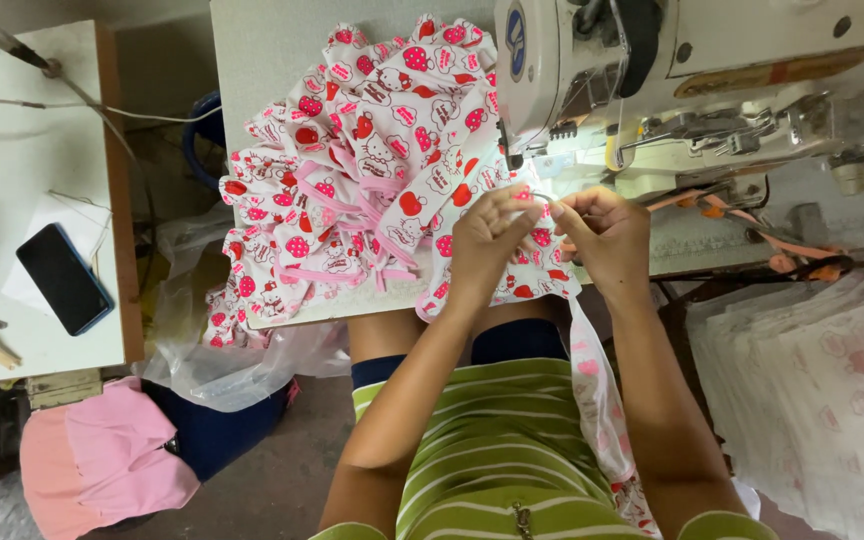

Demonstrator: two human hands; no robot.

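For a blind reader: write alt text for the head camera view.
Both hands, left hand and right hand, pinch red-and-white printed fabric beside a white sewing machine. The fabric, trimmed with pink ribbon, is heaped on the table. A dark phone lies on a side table.

Wearer: green top with thin white horizontal stripes, short sleeves, small metal zip pull at chest centre; dark navy shorts. Left hand (492,235) and right hand (602,235) bare; forearms uncovered, no jewellery visible.
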